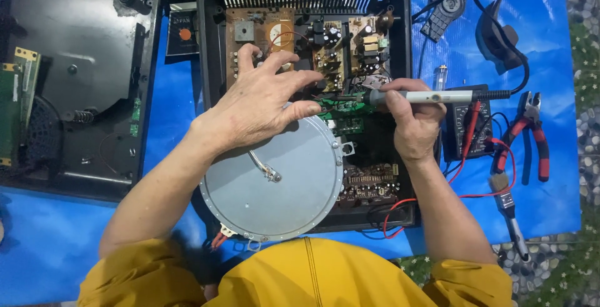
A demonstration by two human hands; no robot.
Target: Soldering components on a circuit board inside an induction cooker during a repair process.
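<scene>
Head view: we had the left hand spread open, fingers loose, resting across the opened black appliance casing, fingertips on a small green circuit board and palm over the edge of the round grey metal disc. Right hand was clenched around a grey soldering iron, tip down at that same green board, mid-casing just above the disc. Multimeter sat just right of the casing on the blue sheet, red-handled pliers and a small brush further right.
</scene>
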